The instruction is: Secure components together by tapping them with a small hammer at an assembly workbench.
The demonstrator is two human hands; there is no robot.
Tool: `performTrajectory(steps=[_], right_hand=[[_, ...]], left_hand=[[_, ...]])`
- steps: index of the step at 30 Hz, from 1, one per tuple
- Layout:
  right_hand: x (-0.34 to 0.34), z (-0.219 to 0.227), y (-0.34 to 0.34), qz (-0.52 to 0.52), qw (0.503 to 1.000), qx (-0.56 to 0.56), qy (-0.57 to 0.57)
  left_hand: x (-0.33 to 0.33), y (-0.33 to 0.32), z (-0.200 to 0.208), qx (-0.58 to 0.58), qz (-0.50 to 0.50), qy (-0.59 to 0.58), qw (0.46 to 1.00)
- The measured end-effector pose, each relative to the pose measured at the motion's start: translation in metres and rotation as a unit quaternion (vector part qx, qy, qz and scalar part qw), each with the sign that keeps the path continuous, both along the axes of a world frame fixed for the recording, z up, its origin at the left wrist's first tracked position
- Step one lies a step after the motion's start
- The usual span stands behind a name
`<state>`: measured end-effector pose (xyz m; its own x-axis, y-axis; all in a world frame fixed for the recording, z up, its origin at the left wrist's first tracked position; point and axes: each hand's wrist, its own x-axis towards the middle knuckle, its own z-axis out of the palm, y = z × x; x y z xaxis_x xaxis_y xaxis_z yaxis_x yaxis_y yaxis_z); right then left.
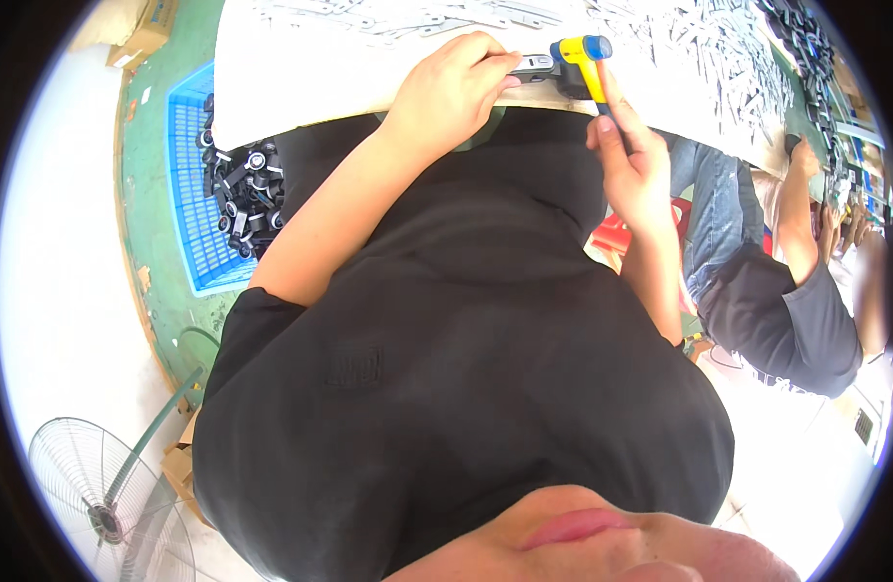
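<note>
At the near edge of the white table (pixel 301 82), the workpiece in hand is a small silver-grey part (pixel 534 64). The left hand (pixel 453 94) secures its left end, thumb and fingers closed on it in a narrow pinch. The right hand (pixel 633 160) has its fingers wrapped about the handle of a yellow hammer (pixel 591 74) with blue faces, index finger extended along the handle. The hammer head lies at the right end of the part, next to a dark block (pixel 571 83); whether a face touches the part cannot be told.

Status: work on this piece is judged to be under way, since it remains pinched beside the hammer. To the left, a blue crate (pixel 187 194) contains many black-and-silver assemblies (pixel 245 199), possibly completed units. On the far side of the table lie loose grey plates (pixel 398 19), with a large spread of metal strips (pixel 708 63) at far right. If these are unprocessed stock, a considerable quantity is left; the exact count cannot be determined.
</note>
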<state>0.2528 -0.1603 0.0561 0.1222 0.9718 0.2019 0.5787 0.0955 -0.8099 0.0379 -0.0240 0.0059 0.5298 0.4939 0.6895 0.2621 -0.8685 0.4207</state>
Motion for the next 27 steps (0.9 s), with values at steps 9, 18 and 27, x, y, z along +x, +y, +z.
performTrajectory(steps=[9, 18, 27], right_hand=[[-0.006, 0.003, -0.001, -0.033, 0.982, 0.098, -0.161], [-0.016, 0.002, -0.008, -0.087, 0.965, 0.048, -0.244], [-0.028, 0.008, 0.003, -0.026, 0.926, 0.304, -0.221]], left_hand=[[0.008, 0.003, -0.019, 0.045, 0.008, -0.059, 0.997], [0.009, 0.002, -0.022, 0.05, 0.005, -0.086, 0.995], [0.0, 0.003, -0.01, -0.129, -0.018, -0.131, 0.983]])
